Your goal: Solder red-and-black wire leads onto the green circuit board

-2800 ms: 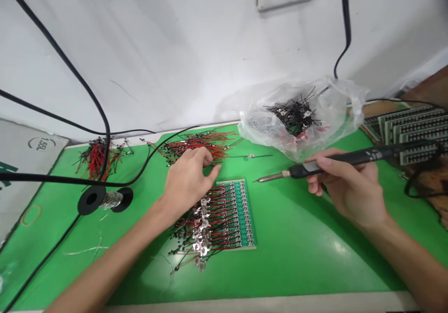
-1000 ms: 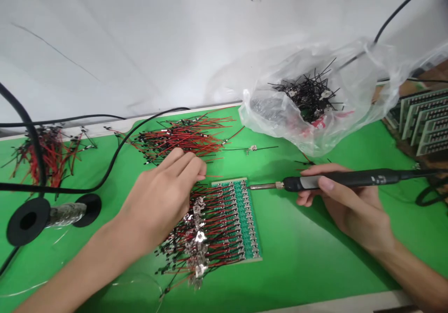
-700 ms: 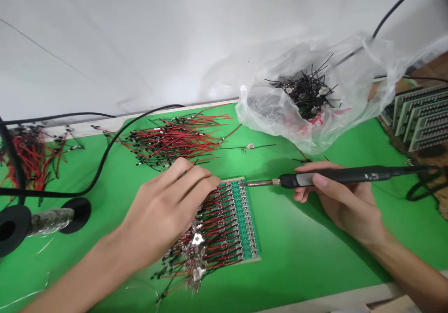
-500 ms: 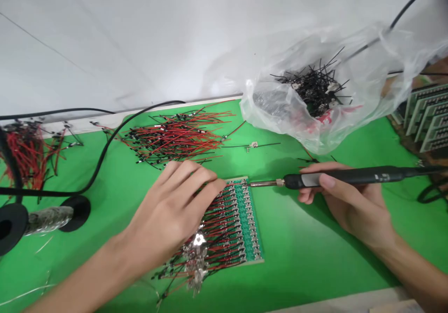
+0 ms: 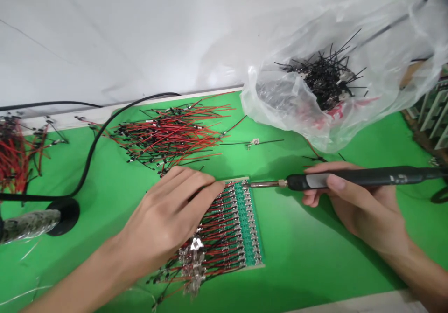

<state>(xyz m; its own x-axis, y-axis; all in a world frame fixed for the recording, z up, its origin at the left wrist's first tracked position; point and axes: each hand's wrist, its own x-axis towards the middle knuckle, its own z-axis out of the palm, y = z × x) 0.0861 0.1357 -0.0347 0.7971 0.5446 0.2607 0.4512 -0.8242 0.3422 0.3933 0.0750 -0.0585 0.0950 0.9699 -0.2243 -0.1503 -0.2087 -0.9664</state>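
Observation:
A green circuit board point(image 5: 249, 229) lies on the green mat, with many red and black wires point(image 5: 222, 233) soldered along its rows of metal pads. My left hand point(image 5: 175, 205) rests over the board's upper left side. Its thumb and forefinger are pinched at the top row on a thin red wire, mostly hidden by the fingers. My right hand point(image 5: 360, 201) grips a black soldering iron point(image 5: 353, 177) like a pen. The iron's metal tip touches the pads at the board's upper right corner. Clear and metallic parts point(image 5: 194, 257) hang at the wires' loose ends.
A heap of red and black wires point(image 5: 171, 133) lies behind the board, with another pile point(image 5: 14, 159) farther left. A plastic bag point(image 5: 325, 126) holds black-wired parts. A solder spool point(image 5: 35, 224) and a black cable point(image 5: 91, 149) are at left. Boards point(image 5: 436, 117) stand at right.
The view has shifted slightly. My left fingers stay at the top row, and the red wire stretch seen toward the right pads no longer shows. The iron's tip remains at the corner.

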